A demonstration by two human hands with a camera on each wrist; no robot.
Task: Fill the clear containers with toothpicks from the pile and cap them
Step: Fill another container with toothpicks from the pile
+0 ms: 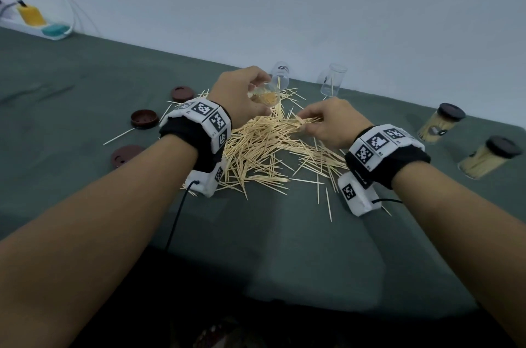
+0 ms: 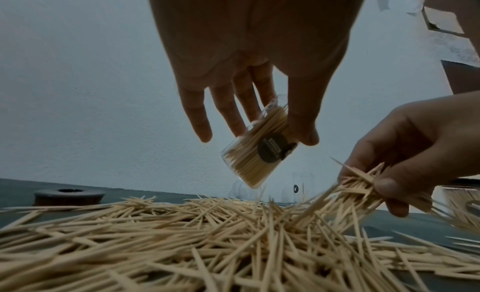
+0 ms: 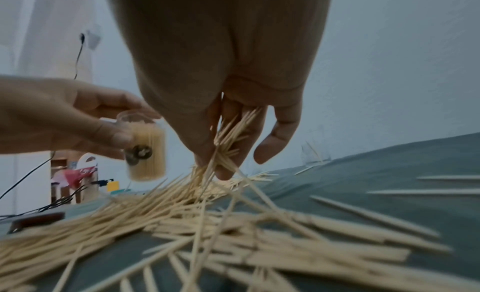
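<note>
A big pile of toothpicks (image 1: 264, 148) lies on the green cloth between my wrists. My left hand (image 1: 242, 94) holds a clear container (image 2: 257, 148) above the pile's far side. That container (image 3: 145, 150) is nearly full of toothpicks, uncapped, and carries a dark round label. My right hand (image 1: 324, 122) pinches a bundle of toothpicks (image 2: 363, 185) just above the pile, to the right of the container. The bundle (image 3: 228, 140) fans out between thumb and fingers. Two clear containers (image 1: 280, 74) (image 1: 333, 80) stand behind the pile, each holding hardly any picks.
Three brown caps (image 1: 182, 93) (image 1: 144, 118) (image 1: 126, 154) lie left of the pile. Two filled, capped containers (image 1: 441, 122) (image 1: 489, 157) stand at the right. A power strip with plugs (image 1: 37, 23) sits at the far left by the wall. Stray toothpicks (image 1: 327, 199) lie near the front.
</note>
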